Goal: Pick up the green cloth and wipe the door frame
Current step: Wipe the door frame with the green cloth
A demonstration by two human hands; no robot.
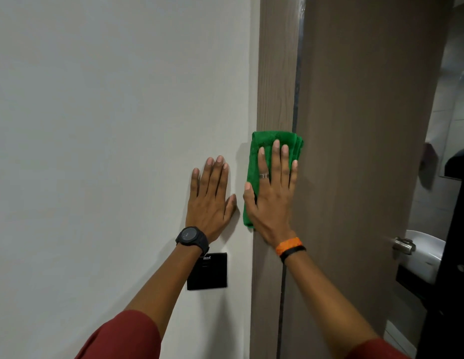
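A folded green cloth (264,143) lies flat against the brown wooden door frame (277,73), at mid height. My right hand (272,193) presses on the cloth with fingers spread and pointing up; it covers the cloth's lower middle. My left hand (211,198) rests flat on the white wall (109,125) just left of the frame, fingers apart, holding nothing. A black watch sits on the left wrist and an orange and a black band on the right wrist.
A black square wall panel (212,275) is below my left wrist. Right of the frame stands the brown door (368,125), open, with a metal handle (403,245). Beyond its edge are a white basin (430,255) and a dark counter.
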